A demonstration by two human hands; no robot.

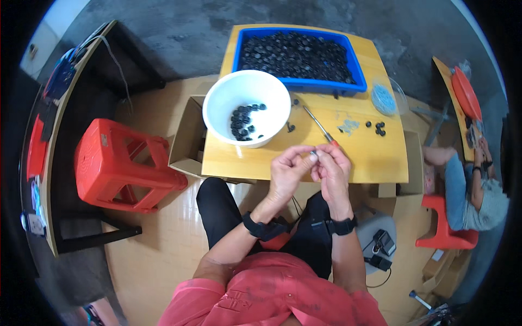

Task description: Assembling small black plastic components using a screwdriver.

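Your work surface is the yellow table [375, 165], in the upper centre of the frame. A red stool [103, 163] lies tipped on its side at the left of the frame. The blue tray [326, 86] occupies the far part of the table, at the top centre, and is filled with black parts [296, 57]. The white bowl [231, 92] stands left of centre, just below the tray, with a smaller batch of black parts inside.

Your left hand [288, 167] and right hand [333, 168] meet over the near edge of the table, at the centre of the frame. The fingers of both hands are drawn narrow, tips together, holding one small piece [314, 153] between them — its shape is mostly hidden.

A round tub [384, 99] of light-blue bits sits at upper right. A thin metal tool [321, 124] slants toward your right hand — whether its red end touches your fingers, you cannot tell. Right of the tool lies a loose light-blue heap [349, 126], then a few black caps [379, 132].
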